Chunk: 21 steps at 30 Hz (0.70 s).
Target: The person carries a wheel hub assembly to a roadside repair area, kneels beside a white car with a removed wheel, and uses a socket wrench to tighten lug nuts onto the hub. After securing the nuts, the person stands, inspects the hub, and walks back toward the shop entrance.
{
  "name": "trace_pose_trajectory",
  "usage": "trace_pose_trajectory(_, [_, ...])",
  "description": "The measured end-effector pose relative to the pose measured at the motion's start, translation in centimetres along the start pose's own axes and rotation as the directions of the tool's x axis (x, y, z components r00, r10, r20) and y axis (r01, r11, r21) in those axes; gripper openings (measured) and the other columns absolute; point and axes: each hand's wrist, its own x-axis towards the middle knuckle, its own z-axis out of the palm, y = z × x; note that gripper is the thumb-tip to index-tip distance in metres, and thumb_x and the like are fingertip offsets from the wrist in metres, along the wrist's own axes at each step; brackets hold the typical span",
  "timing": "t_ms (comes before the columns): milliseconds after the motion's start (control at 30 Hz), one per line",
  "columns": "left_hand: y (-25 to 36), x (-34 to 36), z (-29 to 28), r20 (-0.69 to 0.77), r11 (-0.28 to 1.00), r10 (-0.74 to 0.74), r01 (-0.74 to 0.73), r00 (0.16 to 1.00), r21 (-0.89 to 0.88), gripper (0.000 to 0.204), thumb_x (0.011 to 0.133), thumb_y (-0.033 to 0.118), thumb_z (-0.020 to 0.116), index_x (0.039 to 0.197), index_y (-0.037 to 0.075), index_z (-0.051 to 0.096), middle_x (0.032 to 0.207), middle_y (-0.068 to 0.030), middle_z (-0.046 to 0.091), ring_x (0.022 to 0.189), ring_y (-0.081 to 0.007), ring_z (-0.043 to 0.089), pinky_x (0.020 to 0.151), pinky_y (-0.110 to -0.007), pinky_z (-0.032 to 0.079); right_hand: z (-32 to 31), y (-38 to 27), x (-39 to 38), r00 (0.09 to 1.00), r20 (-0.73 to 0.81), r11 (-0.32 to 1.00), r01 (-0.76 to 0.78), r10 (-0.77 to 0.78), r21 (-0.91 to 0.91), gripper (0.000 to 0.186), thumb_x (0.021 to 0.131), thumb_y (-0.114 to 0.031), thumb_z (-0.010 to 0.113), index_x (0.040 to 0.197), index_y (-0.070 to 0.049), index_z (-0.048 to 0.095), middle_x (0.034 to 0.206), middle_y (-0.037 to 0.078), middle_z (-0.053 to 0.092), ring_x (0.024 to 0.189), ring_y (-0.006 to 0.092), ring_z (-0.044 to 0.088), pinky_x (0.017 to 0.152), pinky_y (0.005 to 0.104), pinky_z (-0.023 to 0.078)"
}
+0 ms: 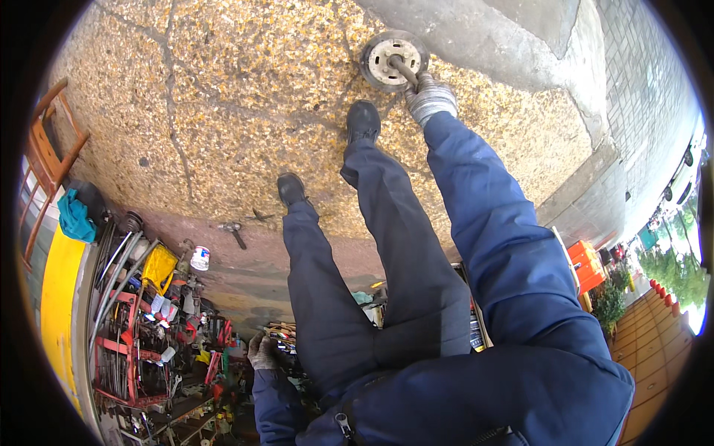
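Out in front on the speckled ground, my right hand [429, 98] in a grey work glove is closed around a metal rod [404, 70]. That rod comes out of the centre of a round wheel [379, 70] with a dark rim and a pale, slotted hub. My gloved left hand [261, 352] is low at my left side, beside a bunch of thin-handled tools [281, 330]. Its fingers are small and dark there, so whether they grip anything is unclear. A hammer [233, 232] lies on the ground left of my feet.
A crowded red tool rack [128, 346] stands at lower left, near a yellow panel [62, 297] with a teal cloth [74, 215]. A white can [200, 258] and a wooden chair [49, 156] are on the left. Orange boxes [586, 265] stand at right.
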Motion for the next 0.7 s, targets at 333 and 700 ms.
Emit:
trace_pose_trajectory(333, [0.3, 0.1, 1.5, 0.034, 0.996, -0.003, 0.006, 0.999, -0.092, 0.029, 0.078, 0.010, 0.061, 0.107, 0.011, 0.054, 0.068, -0.0059, 0.057, 0.045, -0.0145, 0.048, 0.037, -0.028, 0.041, 1.6, -2.4, 0.6, 0.994, 0.098, 0.997, 0.051, -0.044, -0.064, 0.063, 0.080, -0.024, 0.057, 0.136, -0.024, 0.029, 0.099, 0.017, 0.061, 0.086, 0.0291, 0.061, 0.074, 0.0365, 0.048])
trace_pose_trajectory(700, [-0.8, 0.8, 3.0, -0.041, 0.988, 0.046, -0.051, 0.998, -0.146, 0.035, 0.072, 0.008, 0.065, 0.106, 0.008, 0.057, 0.077, -0.0091, 0.060, 0.056, -0.0161, 0.055, 0.043, -0.028, 0.046, 8.5, 0.8, 5.9, 0.999, -0.027, 0.902, -0.018, 0.033, 0.432, 0.029, 0.080, -0.015, 0.050, 0.107, -0.006, 0.054, 0.081, 0.012, 0.062, 0.071, 0.0211, 0.062, 0.058, 0.0285, 0.047])
